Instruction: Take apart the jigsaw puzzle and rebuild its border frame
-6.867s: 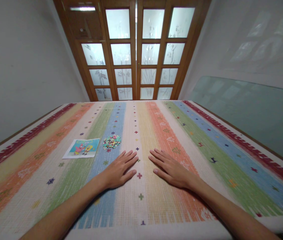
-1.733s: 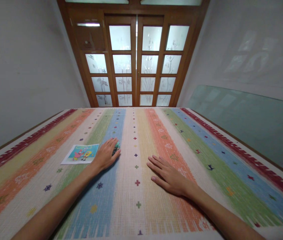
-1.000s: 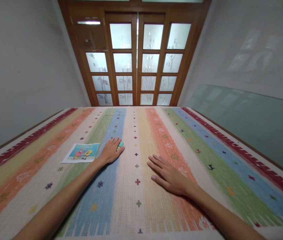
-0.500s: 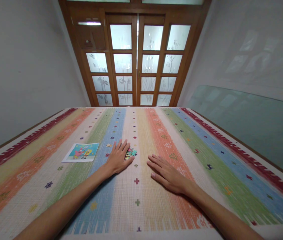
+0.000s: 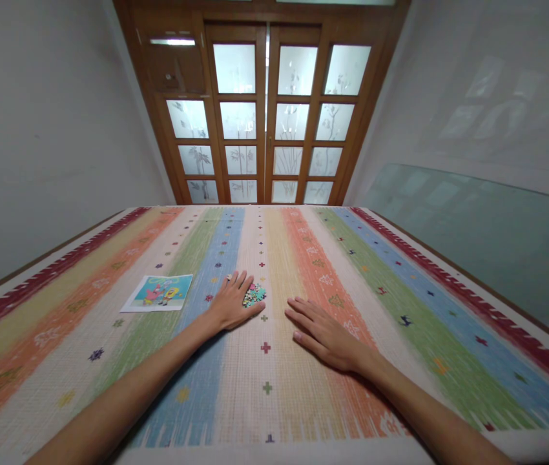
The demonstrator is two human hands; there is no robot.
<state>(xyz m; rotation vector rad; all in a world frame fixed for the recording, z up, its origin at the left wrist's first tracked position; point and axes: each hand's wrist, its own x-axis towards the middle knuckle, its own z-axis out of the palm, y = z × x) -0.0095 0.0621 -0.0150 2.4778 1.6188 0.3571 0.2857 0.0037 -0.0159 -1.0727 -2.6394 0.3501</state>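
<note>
Puzzle heap (image 5: 255, 296) touches my left hand (image 5: 234, 306), splayed seemingly to corral it; right of it, my right hand (image 5: 327, 334) lies unclenched.

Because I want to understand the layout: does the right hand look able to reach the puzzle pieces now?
Probably yes: only tablecloth shows between the right hand and the puzzle pieces, though the left hand seems to cover some.

wooden doors (image 5: 270, 123) with frosted panes (image 5: 290, 121), greenish panel (image 5: 487, 239), striped cloth (image 5: 279, 400)
</note>
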